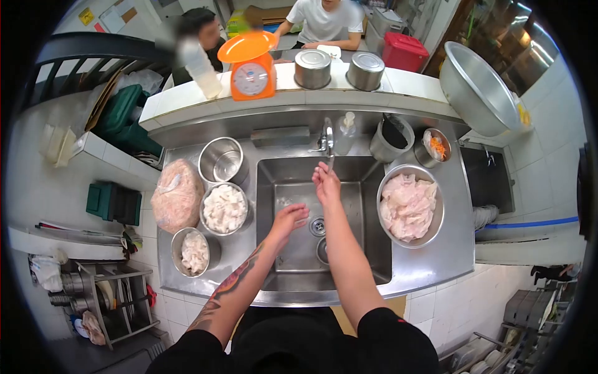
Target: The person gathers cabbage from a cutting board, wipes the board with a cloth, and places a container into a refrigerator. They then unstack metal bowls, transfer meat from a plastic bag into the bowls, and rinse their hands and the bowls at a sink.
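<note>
My right hand (326, 183) is just below the tap (327, 136), fingers loosely curled and holding nothing that I can see. Lower and to the left, my left hand (290, 219) hovers over the steel sink (293, 255) with its fingers stretched out. Right of the sink, a large metal bowl (441, 224) holds pale pink raw meat (408, 206). On the left stand a steel pot of whitish cut pieces (224, 209), a smaller pot of similar pieces (194, 252) and a steel pot (222, 161) with a shiny bare inside.
A bulging plastic bag (177, 196) lies at the counter's left. Behind the tap stand a soap bottle (346, 132) and a grey container (392, 140). The ledge carries an orange scale (252, 78) and a big basin (479, 87). Two people are beyond it.
</note>
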### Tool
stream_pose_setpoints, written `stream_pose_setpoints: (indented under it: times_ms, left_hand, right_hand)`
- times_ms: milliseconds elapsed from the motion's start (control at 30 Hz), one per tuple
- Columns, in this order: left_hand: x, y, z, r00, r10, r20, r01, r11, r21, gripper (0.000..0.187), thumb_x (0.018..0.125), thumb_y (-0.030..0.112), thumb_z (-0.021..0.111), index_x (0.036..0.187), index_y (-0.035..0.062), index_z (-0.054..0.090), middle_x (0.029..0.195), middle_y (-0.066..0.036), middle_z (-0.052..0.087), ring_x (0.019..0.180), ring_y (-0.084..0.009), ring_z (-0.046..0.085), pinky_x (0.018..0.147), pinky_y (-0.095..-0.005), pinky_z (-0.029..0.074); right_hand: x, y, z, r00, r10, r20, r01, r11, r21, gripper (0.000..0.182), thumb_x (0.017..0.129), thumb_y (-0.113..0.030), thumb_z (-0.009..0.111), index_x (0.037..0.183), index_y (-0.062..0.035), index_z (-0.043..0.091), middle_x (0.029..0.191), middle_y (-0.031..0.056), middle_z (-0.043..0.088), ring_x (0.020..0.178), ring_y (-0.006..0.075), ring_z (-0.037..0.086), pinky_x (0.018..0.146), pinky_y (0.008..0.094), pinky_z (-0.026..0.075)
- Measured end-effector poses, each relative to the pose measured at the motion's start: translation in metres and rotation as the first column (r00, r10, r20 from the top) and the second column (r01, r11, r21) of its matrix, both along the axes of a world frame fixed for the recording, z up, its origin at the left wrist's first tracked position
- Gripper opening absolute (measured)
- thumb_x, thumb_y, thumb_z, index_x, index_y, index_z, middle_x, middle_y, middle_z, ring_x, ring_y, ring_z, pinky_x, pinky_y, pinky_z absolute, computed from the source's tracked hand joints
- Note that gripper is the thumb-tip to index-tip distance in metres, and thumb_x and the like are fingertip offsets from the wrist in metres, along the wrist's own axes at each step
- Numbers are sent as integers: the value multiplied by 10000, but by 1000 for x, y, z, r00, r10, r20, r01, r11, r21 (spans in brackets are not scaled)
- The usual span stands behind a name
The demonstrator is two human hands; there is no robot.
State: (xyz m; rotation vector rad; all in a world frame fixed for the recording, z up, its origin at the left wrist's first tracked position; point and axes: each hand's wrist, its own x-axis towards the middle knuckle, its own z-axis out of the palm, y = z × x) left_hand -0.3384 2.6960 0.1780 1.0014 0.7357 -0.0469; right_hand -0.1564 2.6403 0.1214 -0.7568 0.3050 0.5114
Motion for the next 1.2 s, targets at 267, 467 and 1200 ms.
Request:
stream_pose_setpoints:
  times_ms: [267,467,1200]
  left_hand:
    - [113,-34,-46,975,176,-133,-206,942,-265,322,1051,349,438,1156,70,560,1050,-94,641,1026,-221,619,896,-384,507]
    - [134,-6,-82,960,-277,38,20,205,979,421,1032,423,452,936,48,618,856,-151,634,852,-212,635,737,-409,486]
    - [121,-43,-30,899,437,31,-404,853,-332,466,1055,484,365,1312,142,549,1132,-64,662,977,-195,646,845,-371,537]
  right_hand:
    - [7,-22,-39,853,321,412,34,754,-656,288,995,-257,572,1085,14,608,780,77,643,615,134,566,563,307,450]
    - [-42,-41,36,860,317,400,98,667,-739,326,1004,-268,545,1059,42,631,1022,145,701,934,216,658,829,333,510]
    - [-10,-17,-11,878,285,386,-75,876,-476,213,980,-122,551,790,-49,614,639,25,600,511,133,517,447,284,393]
